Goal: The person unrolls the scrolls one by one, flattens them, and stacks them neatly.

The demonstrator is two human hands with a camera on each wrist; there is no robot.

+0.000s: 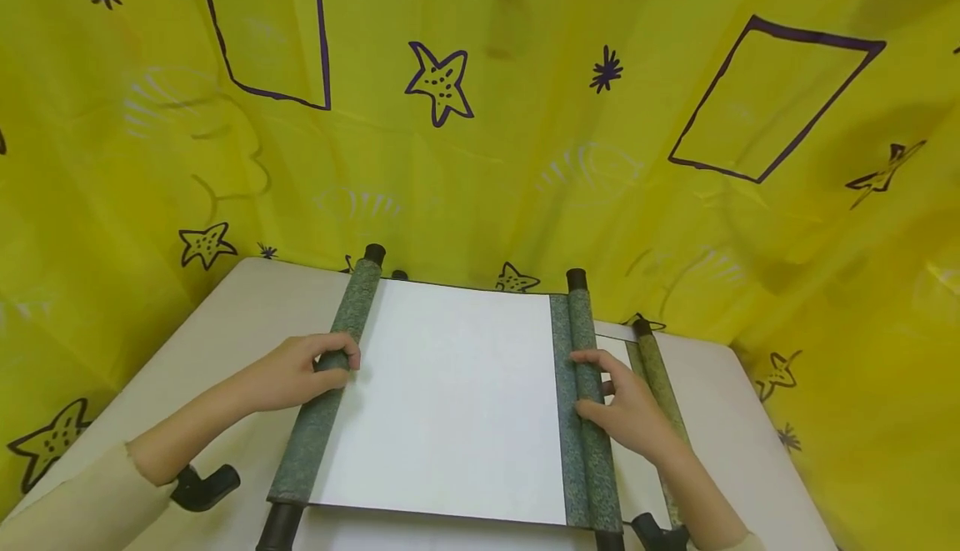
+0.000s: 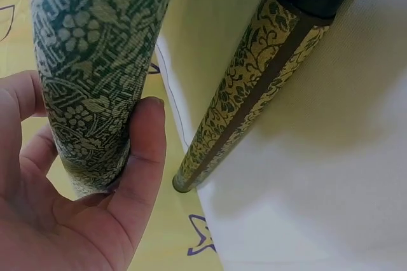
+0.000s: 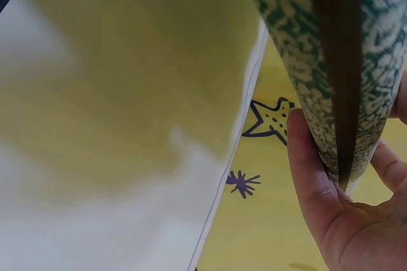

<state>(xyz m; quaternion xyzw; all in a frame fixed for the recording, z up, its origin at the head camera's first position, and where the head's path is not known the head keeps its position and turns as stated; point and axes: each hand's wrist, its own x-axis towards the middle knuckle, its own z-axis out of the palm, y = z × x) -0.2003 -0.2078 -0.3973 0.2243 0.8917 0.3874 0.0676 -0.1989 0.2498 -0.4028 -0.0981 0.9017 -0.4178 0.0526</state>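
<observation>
A hanging scroll (image 1: 450,393) with blank white paper is stretched between both hands, raised above the table. My left hand (image 1: 300,372) grips its left green brocade roll (image 1: 309,447), fingers over the top and thumb on the near side. The left wrist view shows the thumb and fingers of the left hand (image 2: 82,214) around the patterned roll (image 2: 95,74). On the other side, my right hand (image 1: 633,413) holds the right roll (image 1: 600,468) between fingers and thumb. In the right wrist view, a brown strip runs along that roll (image 3: 343,86), pinched by the right hand (image 3: 350,226).
Beneath the raised scroll, a second scroll with gold-green brocade (image 1: 663,384) lies on the white table (image 1: 727,401). One of its rolls (image 2: 238,93) shows in the left wrist view. A yellow curtain (image 1: 510,159) with starfish drawings hangs behind the table.
</observation>
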